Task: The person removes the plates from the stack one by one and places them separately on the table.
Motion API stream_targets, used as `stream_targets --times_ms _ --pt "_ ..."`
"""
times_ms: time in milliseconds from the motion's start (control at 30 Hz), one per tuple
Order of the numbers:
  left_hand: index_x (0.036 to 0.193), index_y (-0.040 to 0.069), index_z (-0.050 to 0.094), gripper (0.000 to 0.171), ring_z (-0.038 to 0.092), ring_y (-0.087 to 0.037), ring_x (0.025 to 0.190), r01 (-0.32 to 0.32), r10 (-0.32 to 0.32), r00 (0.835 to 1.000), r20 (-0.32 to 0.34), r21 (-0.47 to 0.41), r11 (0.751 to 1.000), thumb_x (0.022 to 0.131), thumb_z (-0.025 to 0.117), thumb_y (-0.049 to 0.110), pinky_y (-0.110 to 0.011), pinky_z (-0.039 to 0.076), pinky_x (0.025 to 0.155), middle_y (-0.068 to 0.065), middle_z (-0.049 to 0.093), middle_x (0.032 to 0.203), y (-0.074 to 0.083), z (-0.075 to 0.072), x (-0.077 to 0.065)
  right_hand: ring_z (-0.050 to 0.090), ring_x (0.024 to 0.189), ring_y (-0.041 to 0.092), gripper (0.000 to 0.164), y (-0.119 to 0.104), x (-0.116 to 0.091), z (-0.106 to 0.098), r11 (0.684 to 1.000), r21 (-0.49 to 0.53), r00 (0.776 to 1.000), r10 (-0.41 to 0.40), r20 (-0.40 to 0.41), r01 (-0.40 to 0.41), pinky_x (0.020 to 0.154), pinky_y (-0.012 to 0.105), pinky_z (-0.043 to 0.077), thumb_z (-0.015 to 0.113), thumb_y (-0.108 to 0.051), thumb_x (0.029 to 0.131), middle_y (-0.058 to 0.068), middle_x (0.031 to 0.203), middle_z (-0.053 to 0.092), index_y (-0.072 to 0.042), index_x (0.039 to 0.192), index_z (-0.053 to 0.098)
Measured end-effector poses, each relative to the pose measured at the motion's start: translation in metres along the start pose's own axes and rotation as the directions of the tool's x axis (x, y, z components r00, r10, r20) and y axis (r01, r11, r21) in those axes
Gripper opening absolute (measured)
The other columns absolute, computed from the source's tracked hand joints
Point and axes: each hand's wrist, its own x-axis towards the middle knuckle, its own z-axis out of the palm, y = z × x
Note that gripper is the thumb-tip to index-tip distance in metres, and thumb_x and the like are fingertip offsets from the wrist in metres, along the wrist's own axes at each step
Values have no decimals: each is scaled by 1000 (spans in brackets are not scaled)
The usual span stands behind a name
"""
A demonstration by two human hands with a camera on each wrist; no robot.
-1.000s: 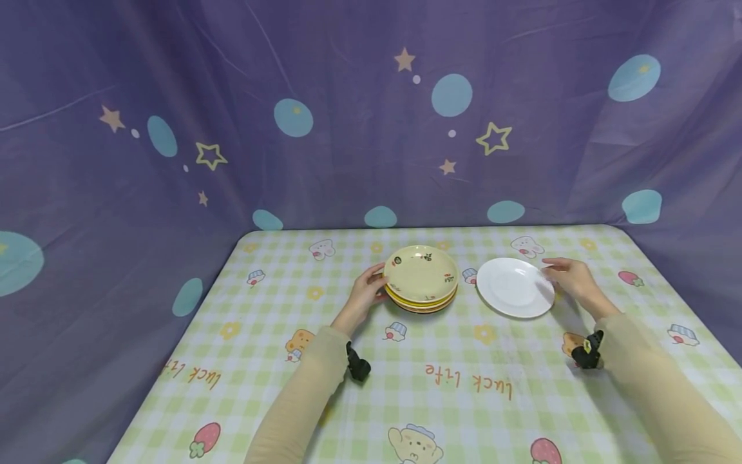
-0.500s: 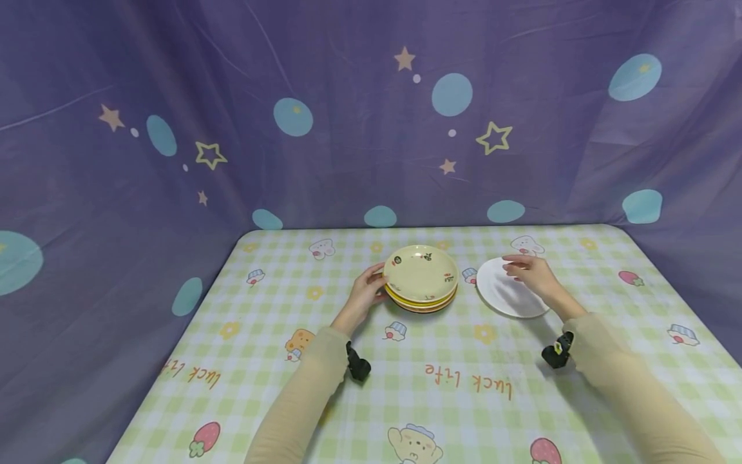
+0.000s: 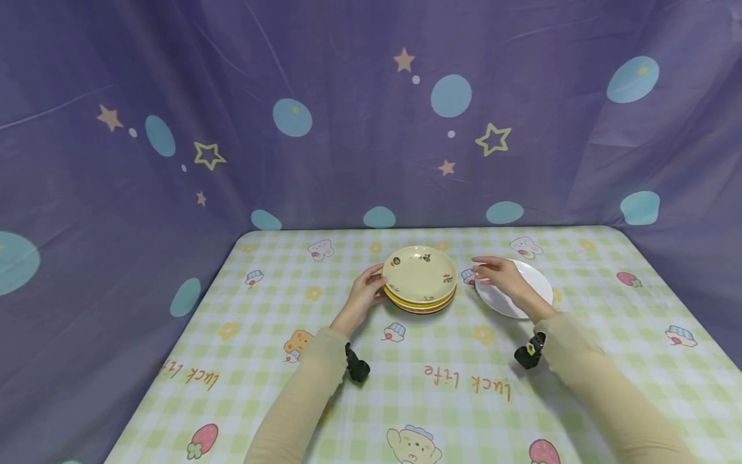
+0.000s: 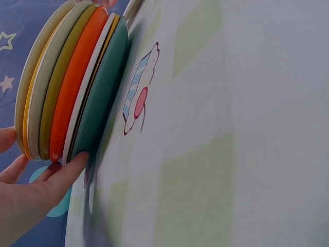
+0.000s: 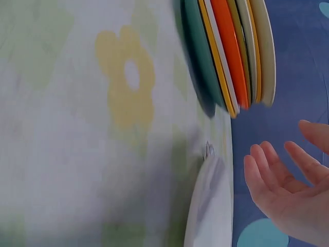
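A stack of plates (image 3: 420,277) in several colours, with a patterned cream plate on top, stands at the table's middle back. My left hand (image 3: 362,296) rests against its left side. In the left wrist view, the spread fingertips (image 4: 77,162) touch the rims, from the teal bottom plate up to the cream ones. To the right lies a white plate (image 3: 533,287), partly hidden by my right hand (image 3: 507,280). That hand hovers over the plate's left part, holding nothing. The right wrist view shows its fingers (image 5: 262,170) apart from the stack, loosely bent.
A green-and-white checked cloth (image 3: 371,399) with printed cartoons covers the table. A purple curtain (image 3: 359,174) with stars and dots hangs behind and to the left. Black wrist cameras (image 3: 356,367) sit on both wrists, below the beige sleeves.
My right hand has moved left from the white plate's right rim, across the plate, towards the stack. The left hand and all the plates have stayed in place.
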Motion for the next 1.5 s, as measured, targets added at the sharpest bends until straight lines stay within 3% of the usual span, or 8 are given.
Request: stream_targets --times_ms 167,400,667,1133,1500 --pt "128 9 46 41 54 -22 98 -3 3 1000 -9 14 1000 87 51 7 -37 50 77 -16 50 120 0 -1 -1 61 89 23 43 -4 4 14 998 60 1000 26 14 -26 83 39 47 47 -10 91 34 116 48 12 126 38" --pt "128 10 46 42 54 -22 97 -4 4 1000 -11 14 1000 87 52 8 -40 49 80 -15 50 121 0 -1 -1 60 85 18 45 -8 7 27 998 56 999 41 8 -42 83 40 47 49 -11 90 33 116 48 11 128 37" --pt "128 9 46 41 54 -21 95 -13 13 1000 -10 17 1000 88 51 7 -41 49 80 -16 50 120 0 2 -2 56 76 6 50 -7 9 37 988 130 997 83 6 -83 88 44 44 53 -13 87 31 116 49 10 129 36" --pt "128 9 46 41 53 -21 97 -13 13 1000 -18 15 1000 87 52 7 -41 48 82 -16 50 120 -2 1 -1 58 71 14 49 -4 15 43 989 -69 991 128 -46 -131 69 24 49 57 -13 84 22 104 55 6 126 43" --pt "127 12 48 41 54 -21 97 1 0 1000 -31 27 1000 87 53 8 -37 50 79 -14 51 120 -1 2 -1 52 57 4 48 -6 18 47 990 -5 987 143 -76 -143 59 20 49 55 -5 82 13 87 52 11 125 41"
